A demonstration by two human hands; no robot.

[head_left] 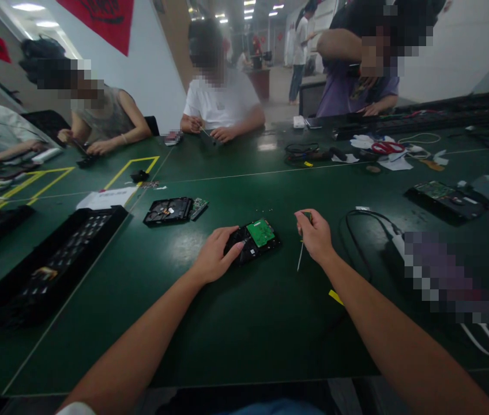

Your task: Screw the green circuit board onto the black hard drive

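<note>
A black hard drive with a green circuit board [262,233] lies on the green table [227,334], board side up. My left hand [217,253] grips its left end, the thumb on top and the fingers along the far edge. Right of the drive, my right hand [315,233] is closed around the handle of a screwdriver [300,256]. The thin metal shaft points down toward the table, apart from the drive. A few tiny bits lie on the table just beyond the drive.
Another opened drive [169,211] and a loose circuit board [199,208] lie left. A long black tray [54,259] stands farther left. At right are a cable [350,230], a blurred-out object [447,276] and another drive [446,200]. Several people sit across the table.
</note>
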